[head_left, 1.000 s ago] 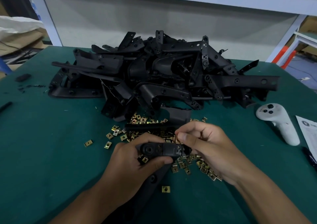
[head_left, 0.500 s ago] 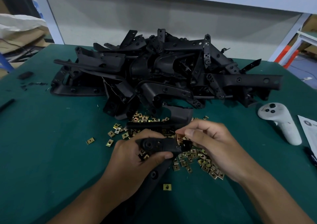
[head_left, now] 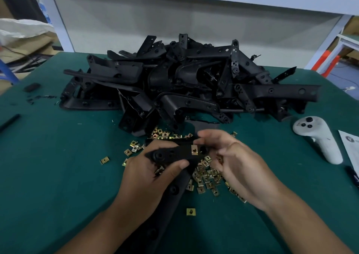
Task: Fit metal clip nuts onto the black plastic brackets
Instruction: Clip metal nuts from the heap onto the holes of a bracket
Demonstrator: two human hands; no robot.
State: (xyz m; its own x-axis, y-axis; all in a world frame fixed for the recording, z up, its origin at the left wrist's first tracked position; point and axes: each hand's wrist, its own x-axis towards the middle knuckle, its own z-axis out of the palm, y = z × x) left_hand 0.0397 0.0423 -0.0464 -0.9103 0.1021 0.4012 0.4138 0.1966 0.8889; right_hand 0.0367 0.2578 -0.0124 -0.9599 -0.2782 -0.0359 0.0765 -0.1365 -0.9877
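Note:
My left hand [head_left: 149, 173] grips a long black plastic bracket [head_left: 172, 153] just above the green table, thumb across its near face. A brass clip nut [head_left: 194, 150] sits clipped on the bracket's right end, next to a round hole. My right hand [head_left: 240, 167] is just right of that end, fingers loosely curled. Its index fingertip touches the bracket's far edge and its thumb is off the nut. Several loose clip nuts [head_left: 206, 176] lie scattered under and between my hands. One single nut [head_left: 191, 212] lies nearer to me.
A big heap of black brackets [head_left: 184, 84] fills the back of the green table [head_left: 58, 166]. A white handheld controller [head_left: 318, 137] and a paper sheet [head_left: 350, 148] lie at the right. A black block [head_left: 32, 87] and a black rod [head_left: 9, 120] lie at the left.
My right hand was pinching the clip nut onto the bracket's end. It has drawn back to the right, leaving the nut seated and in plain sight. My left hand tilted the bracket slightly.

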